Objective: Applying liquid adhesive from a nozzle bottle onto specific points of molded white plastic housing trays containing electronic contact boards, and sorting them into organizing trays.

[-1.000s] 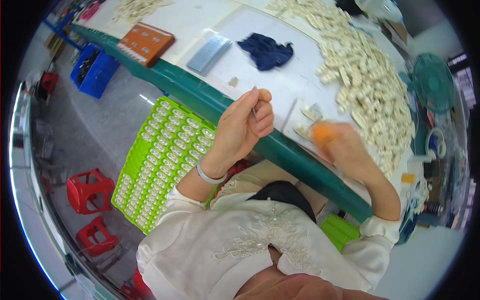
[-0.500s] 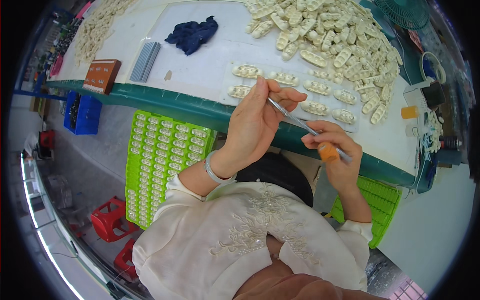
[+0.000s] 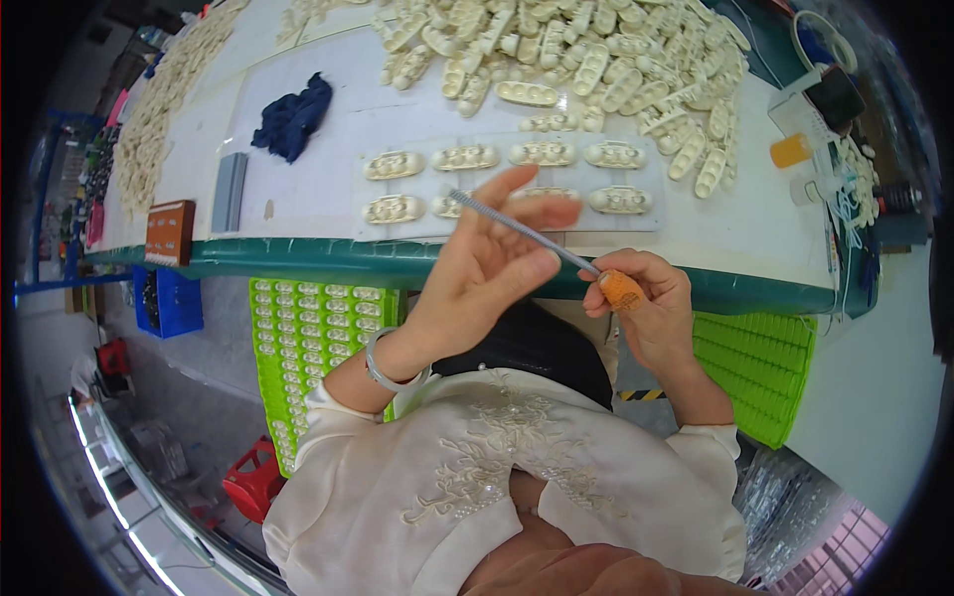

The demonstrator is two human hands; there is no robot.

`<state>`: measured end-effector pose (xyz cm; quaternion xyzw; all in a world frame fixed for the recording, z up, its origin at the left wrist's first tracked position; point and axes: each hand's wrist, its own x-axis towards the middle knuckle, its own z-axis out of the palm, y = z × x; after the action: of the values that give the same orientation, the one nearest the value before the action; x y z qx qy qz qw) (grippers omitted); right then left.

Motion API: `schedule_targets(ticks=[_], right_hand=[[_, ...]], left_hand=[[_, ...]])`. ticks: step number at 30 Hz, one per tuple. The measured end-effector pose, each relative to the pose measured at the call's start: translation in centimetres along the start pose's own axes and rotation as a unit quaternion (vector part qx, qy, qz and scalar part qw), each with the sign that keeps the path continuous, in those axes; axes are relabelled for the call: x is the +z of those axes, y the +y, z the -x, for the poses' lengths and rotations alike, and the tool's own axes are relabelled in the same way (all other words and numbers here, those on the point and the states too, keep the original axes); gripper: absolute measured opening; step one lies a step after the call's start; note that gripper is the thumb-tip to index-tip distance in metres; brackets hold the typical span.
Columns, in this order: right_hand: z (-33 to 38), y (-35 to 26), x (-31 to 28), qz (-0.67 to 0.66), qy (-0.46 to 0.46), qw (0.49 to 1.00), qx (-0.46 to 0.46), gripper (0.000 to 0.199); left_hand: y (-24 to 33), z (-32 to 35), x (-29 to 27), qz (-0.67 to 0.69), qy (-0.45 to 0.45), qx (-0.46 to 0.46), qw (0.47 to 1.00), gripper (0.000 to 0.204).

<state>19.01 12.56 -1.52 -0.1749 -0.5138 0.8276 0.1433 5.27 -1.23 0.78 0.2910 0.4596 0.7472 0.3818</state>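
My right hand [image 3: 646,303] pinches the lower end of a thin, ridged silver-grey stick [image 3: 537,238]. An orange textured finger cot [image 3: 623,290] covers one of its fingertips. From there the stick slants up and left across my left hand [image 3: 487,263], which is open with its fingers spread; the far end passes beyond the palm. Just past my hands lies a pale flat plate [image 3: 507,228] with two rows of cream, elongated plastic parts [image 3: 621,200]. The left fingers partly hide some of these parts.
A big heap of similar cream parts [image 3: 596,60] covers the back of the table. Left of the plate are a dark blue cloth [image 3: 293,119], grey sticks [image 3: 230,194] and a brown block [image 3: 170,233]. Green trays [image 3: 755,372] stand below the table edge; the left one [image 3: 323,348] holds parts.
The view has shifted, so the table sits lower and farther left. My left fingers have spread. The stick now reaches farther left, with its lower end at my right fingertips.
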Motion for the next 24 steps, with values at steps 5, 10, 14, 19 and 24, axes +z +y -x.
schedule_targets(ticks=[5,10,14,19,24], right_hand=[[-0.1,-1.4,-0.8,-0.011,-0.079,0.994,0.076,0.016],[-4.7,-5.9,-4.9,0.429,0.059,0.887,-0.162,0.026],[-8.4,-6.5,-6.6,0.450,0.032,0.885,-0.114,0.028],[-10.6,-5.6,-6.4,0.534,-0.033,0.844,-0.042,0.025],[-10.8,-5.7,-6.4,0.488,-0.030,0.872,-0.009,0.022]], left_hand=[[0.1,-1.1,0.0,-0.162,-0.149,-0.115,0.969,0.022],[2.8,-7.7,-0.8,-0.242,-0.070,-0.013,0.968,0.017],[1.7,-12.9,-1.3,-0.280,-0.139,-0.013,0.950,0.020],[-0.1,-14.4,-1.1,-0.332,-0.168,-0.035,0.928,0.022],[-1.0,-14.8,-0.9,-0.336,-0.165,-0.018,0.927,0.019]])
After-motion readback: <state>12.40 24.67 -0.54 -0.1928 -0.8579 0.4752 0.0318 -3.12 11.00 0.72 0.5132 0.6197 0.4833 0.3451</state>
